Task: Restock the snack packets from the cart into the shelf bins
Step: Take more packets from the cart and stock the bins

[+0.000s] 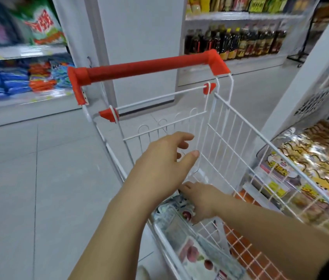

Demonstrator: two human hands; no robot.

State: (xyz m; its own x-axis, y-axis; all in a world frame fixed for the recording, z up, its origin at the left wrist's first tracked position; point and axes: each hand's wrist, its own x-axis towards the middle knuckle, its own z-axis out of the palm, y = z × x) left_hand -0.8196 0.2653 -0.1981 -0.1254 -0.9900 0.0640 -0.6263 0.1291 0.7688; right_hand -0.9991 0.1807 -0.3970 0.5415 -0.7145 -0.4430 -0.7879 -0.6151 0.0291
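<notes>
The right grip (202, 201) is reaching among the snack packets (192, 253), its hold unclear. The bottom edge is cutting off the near packets. Blur is smearing the far-left shelf bags (18, 77) and labels on the far bottles (234, 43).

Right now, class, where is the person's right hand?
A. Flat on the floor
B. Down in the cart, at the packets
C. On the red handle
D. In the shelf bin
B: the right hand reaches down inside the cart, with its fingertips at the packets, while the left hand hovers open above it.
</notes>
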